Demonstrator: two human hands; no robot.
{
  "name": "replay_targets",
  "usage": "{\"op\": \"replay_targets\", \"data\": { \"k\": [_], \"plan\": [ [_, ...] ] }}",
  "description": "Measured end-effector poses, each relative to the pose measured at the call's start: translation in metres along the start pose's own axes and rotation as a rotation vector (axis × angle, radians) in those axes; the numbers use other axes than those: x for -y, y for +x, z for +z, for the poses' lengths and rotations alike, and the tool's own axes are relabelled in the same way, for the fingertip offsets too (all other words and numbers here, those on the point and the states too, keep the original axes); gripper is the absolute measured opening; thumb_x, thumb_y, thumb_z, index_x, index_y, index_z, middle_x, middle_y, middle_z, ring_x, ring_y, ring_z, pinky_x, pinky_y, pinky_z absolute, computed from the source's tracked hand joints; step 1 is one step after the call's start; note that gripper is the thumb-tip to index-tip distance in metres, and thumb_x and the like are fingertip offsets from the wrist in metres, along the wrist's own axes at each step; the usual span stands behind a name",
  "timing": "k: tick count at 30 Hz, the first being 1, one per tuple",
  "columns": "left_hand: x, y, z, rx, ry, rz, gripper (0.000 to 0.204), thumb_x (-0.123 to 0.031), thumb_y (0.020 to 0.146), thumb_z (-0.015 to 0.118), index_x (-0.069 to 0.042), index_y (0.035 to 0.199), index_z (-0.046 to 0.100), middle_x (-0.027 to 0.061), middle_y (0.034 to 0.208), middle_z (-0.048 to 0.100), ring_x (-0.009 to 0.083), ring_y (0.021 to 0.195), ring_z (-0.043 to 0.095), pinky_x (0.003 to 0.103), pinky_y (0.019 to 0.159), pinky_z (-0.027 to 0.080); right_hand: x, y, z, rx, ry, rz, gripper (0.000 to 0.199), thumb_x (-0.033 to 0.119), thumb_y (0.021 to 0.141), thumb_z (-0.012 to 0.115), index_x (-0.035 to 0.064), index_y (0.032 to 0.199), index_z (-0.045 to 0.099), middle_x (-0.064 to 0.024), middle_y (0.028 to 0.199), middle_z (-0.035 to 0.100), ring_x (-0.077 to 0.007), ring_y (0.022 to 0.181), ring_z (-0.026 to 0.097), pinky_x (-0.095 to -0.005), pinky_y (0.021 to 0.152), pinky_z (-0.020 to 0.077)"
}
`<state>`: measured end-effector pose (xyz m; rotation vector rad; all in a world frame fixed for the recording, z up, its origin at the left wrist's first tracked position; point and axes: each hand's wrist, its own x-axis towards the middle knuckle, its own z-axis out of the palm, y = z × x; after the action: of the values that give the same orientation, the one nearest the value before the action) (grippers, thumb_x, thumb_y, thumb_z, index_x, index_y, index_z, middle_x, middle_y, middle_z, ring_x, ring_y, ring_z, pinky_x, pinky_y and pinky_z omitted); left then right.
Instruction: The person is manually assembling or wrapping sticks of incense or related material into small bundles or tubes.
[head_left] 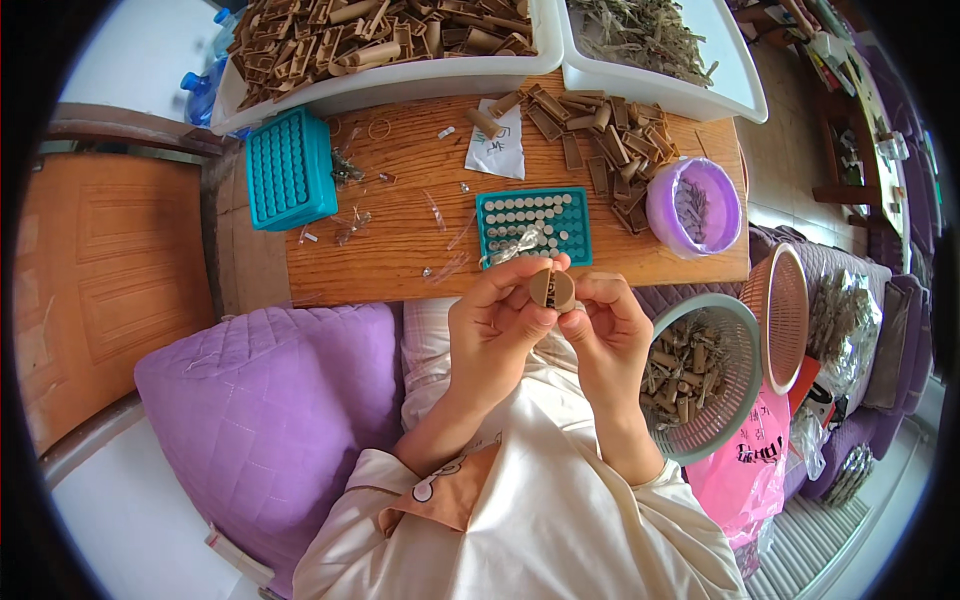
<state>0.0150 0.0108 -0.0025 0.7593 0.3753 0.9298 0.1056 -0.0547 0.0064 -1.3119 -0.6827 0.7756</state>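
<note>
My left hand (500, 325) and my right hand (608, 325) meet in front of my chest at the table's near edge. Between their fingertips is a small brown plastic case (565, 292), rounded at the end facing me. A dark gap runs between its two halves, with small parts inside that I cannot make out. Both hands pinch it, one from each side. Just beyond lies a teal tray (573, 204) with rows of small white round pieces. A bundle of silvery strands (520, 244) rests across the tray and reaches toward my fingers.
Brown half-shells (610, 140) lie heaped beside a purple bowl (735, 220). Two white bins (430, 92) stand at the back. A teal rack (322, 165) is at the left. On my right, a grey-green basket (745, 330) holds brown pieces, next to a pink basket (797, 310).
</note>
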Motion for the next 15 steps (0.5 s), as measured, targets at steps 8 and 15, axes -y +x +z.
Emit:
{"op": "replay_targets", "data": {
  "k": [8,15],
  "plan": [
    [0.004,0.003,0.003,-0.002,0.064,0.002,0.035,0.003,0.077,0.057,0.004,0.110,0.045,0.0160,0.112,0.051,0.0172,0.104,0.050,0.028,0.089,0.041,-0.002,0.001,-0.004,-0.079,0.001,-0.022,0.022,0.001,0.070,0.066,-0.0009,0.089,0.056,-0.0071,0.089,0.053,-0.0150,0.084,0.051,-0.0256,0.076,0.0403],
    [0.004,0.001,0.014,-0.003,0.276,0.027,0.034,-0.008,0.080,0.059,0.005,0.108,0.046,0.0172,0.110,0.052,0.0169,0.099,0.053,0.027,0.087,0.041,-0.009,0.009,-0.012,0.046,-0.187,-0.008,0.025,0.009,0.068,0.070,0.0000,0.084,0.054,-0.0058,0.080,0.056,-0.0157,0.079,0.054,-0.0267,0.072,0.0421]
  ]
}}
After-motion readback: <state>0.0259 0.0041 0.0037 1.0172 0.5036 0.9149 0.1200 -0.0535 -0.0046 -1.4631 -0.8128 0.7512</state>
